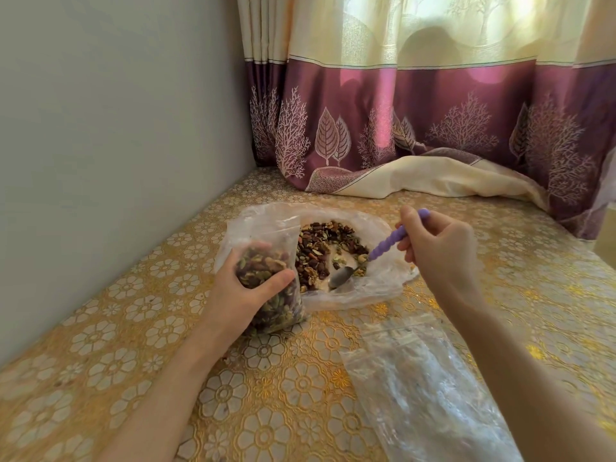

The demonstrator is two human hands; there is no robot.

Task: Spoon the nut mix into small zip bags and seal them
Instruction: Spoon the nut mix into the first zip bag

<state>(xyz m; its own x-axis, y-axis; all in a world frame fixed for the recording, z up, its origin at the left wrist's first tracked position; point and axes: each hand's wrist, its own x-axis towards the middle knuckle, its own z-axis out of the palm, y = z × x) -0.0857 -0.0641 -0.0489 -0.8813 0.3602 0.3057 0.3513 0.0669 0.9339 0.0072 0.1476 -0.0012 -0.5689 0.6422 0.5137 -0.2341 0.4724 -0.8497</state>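
Head view: left hand (245, 288) grips a small zip bag (270, 281), part-filled with nut mix, upright on the desk (100, 345). Right hand (436, 251) pinches a purple-handled spoon (366, 258), bowl down in the nut mix (328, 248) spread on an open plastic bag (383, 281). Empty zip bags (420, 388) lie flat under the right forearm.

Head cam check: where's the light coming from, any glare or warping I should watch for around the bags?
Head view: backlit through the curtain, bright patches washing out its top right; wide-angle bending along the wall and table edges; sheen on the empty zip bags near the right forearm blurs their contents; spoon and nut mix read clearly.
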